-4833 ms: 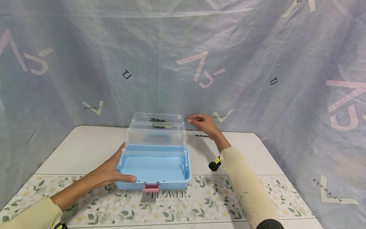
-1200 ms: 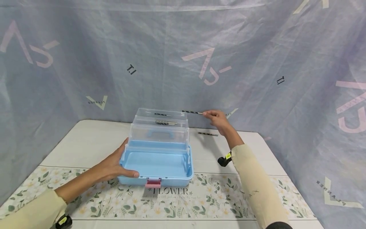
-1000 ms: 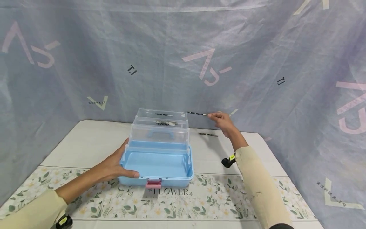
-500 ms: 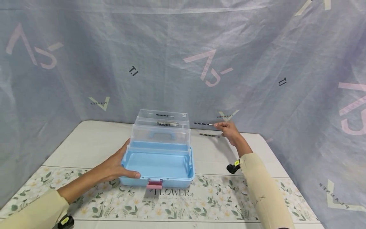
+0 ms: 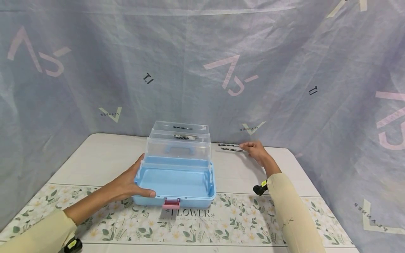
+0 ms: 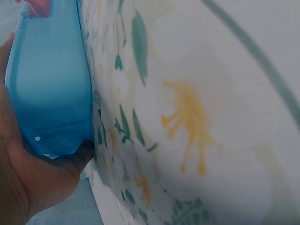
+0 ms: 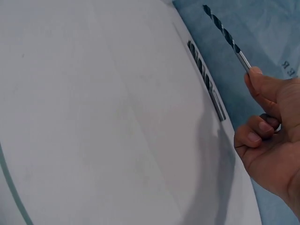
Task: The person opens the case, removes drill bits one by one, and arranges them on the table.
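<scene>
My right hand (image 5: 257, 153) pinches a dark twist drill bit (image 5: 228, 144) by its silvery shank, seen at the table's far right. In the right wrist view the held drill bit (image 7: 225, 33) points up and away, apart from a second drill bit (image 7: 201, 70) lying on the table. My left hand (image 5: 128, 184) holds the left side of a blue toolbox (image 5: 174, 203), thumb over the front rim. Raised clear trays stand above the toolbox: the top tray (image 5: 159, 125) contains a dark drill bit (image 5: 182, 128), the one below several bits (image 5: 186, 137).
A pink latch (image 5: 171, 203) hangs at the toolbox front. Beneath lies a white tabletop (image 5: 110, 151) with a floral band (image 5: 190, 228) across it. A grey-blue cloth (image 5: 177, 70) hangs close behind the table's far edge.
The right hand, at first beside the top tray without a visible bit, has taken a drill bit from there and moved it right, then down towards the table. The left hand stays on the toolbox.
</scene>
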### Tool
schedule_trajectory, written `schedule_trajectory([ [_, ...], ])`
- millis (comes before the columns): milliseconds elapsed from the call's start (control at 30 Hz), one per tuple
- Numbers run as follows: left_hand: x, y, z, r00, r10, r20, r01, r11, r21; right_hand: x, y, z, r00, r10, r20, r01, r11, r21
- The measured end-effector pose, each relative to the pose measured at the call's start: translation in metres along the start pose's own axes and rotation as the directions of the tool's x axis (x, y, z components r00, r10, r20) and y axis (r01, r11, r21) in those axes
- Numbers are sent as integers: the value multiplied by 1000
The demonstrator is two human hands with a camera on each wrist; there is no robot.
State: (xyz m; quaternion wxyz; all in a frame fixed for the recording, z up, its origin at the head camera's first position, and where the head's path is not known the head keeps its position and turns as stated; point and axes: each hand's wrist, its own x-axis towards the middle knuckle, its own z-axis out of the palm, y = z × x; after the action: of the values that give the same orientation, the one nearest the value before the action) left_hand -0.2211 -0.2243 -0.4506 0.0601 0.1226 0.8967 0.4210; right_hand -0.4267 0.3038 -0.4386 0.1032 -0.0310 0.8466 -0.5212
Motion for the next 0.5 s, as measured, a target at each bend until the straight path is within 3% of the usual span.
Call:
schedule_trajectory([
  [200,0,0,0,1000,-3,5,3,1000,-2,-2,12,-3,999,32,-28,-34,996,-78],
  [500,0,1,0,1000,-17,8,17,1000,1,-3,23,-7,997,65,-39,-68,995,-79],
])
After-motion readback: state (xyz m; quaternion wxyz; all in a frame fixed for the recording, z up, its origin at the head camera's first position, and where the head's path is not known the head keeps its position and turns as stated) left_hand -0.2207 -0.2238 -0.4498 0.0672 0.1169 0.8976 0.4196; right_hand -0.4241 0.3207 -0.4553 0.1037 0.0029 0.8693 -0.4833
